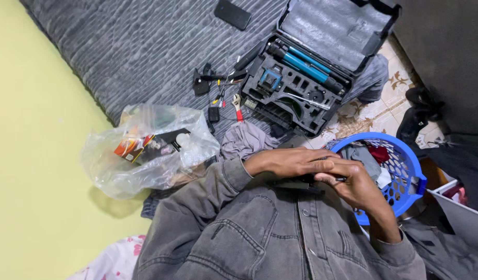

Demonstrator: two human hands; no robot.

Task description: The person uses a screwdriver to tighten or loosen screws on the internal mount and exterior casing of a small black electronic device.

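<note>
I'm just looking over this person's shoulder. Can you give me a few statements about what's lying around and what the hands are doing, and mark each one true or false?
1. The black tool case lies open, with blue-handled tools inside. True.
2. The laundry basket is red. False: it is blue, with clothes in it.
3. The left hand and right hand are together over the person's lap, around a small dark object. True.
4. The clear plastic bag is empty. False: it holds small packages, one of them orange.
5. A dark phone lies on the grey blanket. True.
</note>
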